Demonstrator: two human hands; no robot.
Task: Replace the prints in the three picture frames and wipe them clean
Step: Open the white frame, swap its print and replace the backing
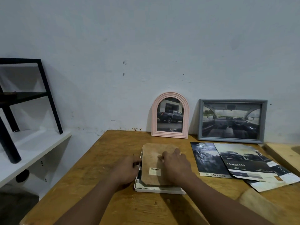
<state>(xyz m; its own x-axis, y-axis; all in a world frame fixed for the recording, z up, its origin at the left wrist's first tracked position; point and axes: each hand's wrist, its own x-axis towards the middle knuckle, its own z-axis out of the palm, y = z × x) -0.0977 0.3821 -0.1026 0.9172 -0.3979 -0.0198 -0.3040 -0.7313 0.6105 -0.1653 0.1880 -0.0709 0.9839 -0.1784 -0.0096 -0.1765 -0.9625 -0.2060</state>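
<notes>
A white frame (pixel 159 190) is lying face down near the middle of the wooden desk (pixel 100 159), with its brown backing board (pixel 154 153) facing up and a small barcode sticker (pixel 154 171) showing on the board's lower half. A strip of a print is peeking out between board and rim along the frame's 6 o'clock edge.

The left hand (pixel 128 169) is coming in from 9 o'clock of the frame. Its fingers are curling in and pinching at the frame's left rim, though the blur is hiding exactly what is sitting between the fingertips. The right hand (pixel 176 166) is lying on the board's right half, palm down, with its fingers close together and pressing on the board.

At 12 o'clock of the white frame, a pink arched frame (pixel 170 116) is standing upright against the wall (pixel 146 46), showing a pickup truck. At about 2 o'clock, a grey rectangular frame (pixel 232 120) is leaning on the same wall, showing a car interior. At 3 o'clock, several loose prints (pixel 240 164) are lying overlapped on the desk, near the frame but apart from it.

Off the desk at 9 to 10 o'clock, a black metal rack (pixel 48 98) is standing on a white shelf (pixel 32 146).
</notes>
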